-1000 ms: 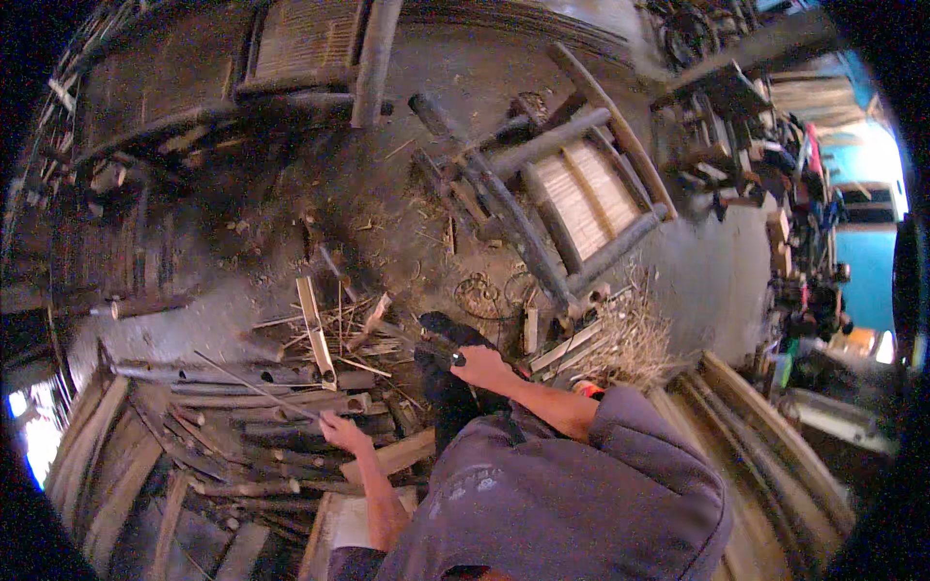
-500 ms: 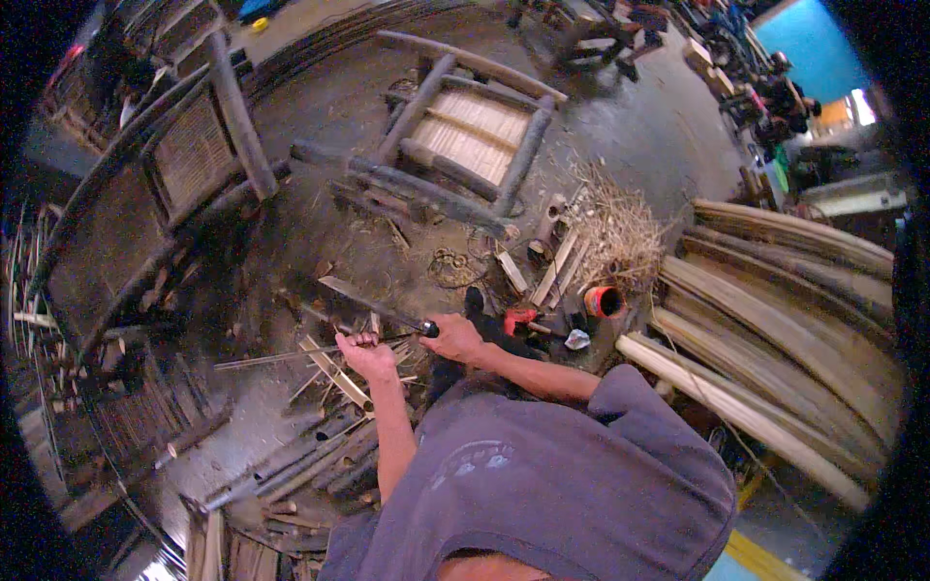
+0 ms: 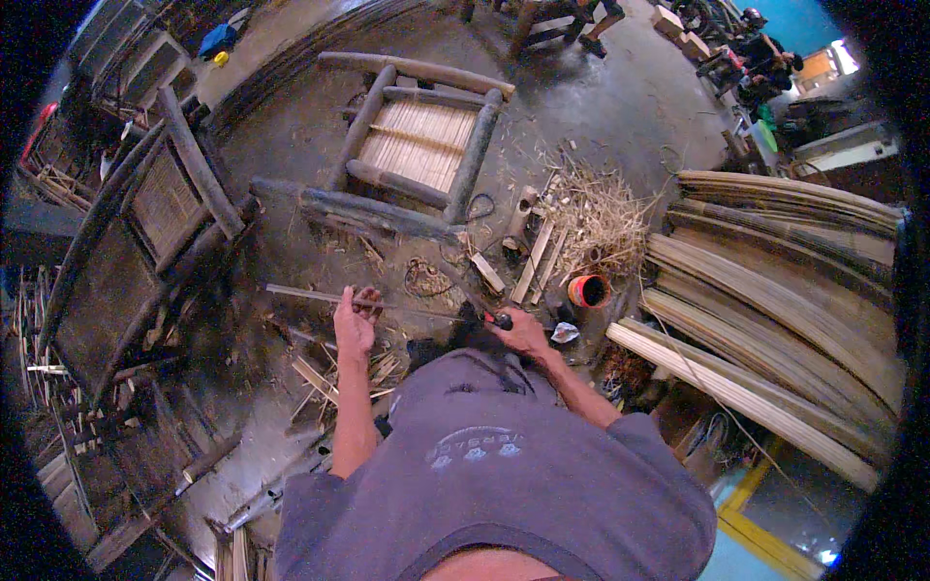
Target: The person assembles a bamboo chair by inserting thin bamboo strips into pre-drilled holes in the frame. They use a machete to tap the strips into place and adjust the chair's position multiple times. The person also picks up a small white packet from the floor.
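Observation:
My left hand (image 3: 356,324) is closed around a thin bamboo strip (image 3: 412,311), its fingers curled palm up. The strip runs roughly level, with one end beyond the hand to the left and the other reaching toward my right hand. My right hand (image 3: 523,334) grips the black handle of a long knife (image 3: 501,321). Its dark blade points up and away to the left and is hard to make out against the floor. Split bamboo pieces (image 3: 315,381) lie on the floor below my left hand.
Ahead stands a bamboo chair frame (image 3: 417,145) with a slatted seat; another bamboo chair (image 3: 145,232) is at left. Shavings (image 3: 596,218) are heaped beside an orange-red can (image 3: 588,290). Long bundled bamboo strips (image 3: 775,290) lie at right. A person's legs (image 3: 599,29) show far off.
My hands have moved apart, the right one to the right with the knife. My left hand has risen, carrying the strip upward. The view has shifted too.

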`<act>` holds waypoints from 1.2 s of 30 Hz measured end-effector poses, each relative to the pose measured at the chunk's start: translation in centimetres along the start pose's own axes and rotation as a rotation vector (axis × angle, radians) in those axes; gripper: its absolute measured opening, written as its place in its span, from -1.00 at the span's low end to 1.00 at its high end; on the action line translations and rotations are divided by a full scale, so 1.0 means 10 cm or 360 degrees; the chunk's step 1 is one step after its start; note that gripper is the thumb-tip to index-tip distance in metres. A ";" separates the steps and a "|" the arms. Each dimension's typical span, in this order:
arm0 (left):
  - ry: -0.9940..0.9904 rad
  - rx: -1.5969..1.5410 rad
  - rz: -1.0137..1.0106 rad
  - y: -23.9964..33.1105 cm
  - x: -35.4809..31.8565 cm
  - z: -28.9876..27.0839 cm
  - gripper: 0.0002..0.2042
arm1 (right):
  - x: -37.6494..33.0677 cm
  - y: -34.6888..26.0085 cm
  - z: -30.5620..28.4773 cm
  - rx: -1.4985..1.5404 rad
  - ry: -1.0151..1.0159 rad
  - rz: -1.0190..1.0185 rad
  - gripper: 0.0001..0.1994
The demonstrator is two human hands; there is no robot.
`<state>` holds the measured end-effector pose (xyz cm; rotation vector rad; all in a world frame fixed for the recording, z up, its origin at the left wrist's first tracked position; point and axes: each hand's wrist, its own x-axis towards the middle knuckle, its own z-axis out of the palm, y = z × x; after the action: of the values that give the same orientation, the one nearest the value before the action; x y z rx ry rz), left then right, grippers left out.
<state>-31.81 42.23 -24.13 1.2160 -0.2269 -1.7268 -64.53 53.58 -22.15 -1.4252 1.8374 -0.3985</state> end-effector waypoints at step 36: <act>0.0435 0.0210 0.0701 0.45 3.69 4.05 -0.73 | 4.32 1.05 -3.20 -0.0158 0.0080 0.0512 -0.59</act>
<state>-62.50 -3.37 -24.68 1.3641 -0.4147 -1.1692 -98.52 10.74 -24.03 -1.1632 2.1090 -0.1841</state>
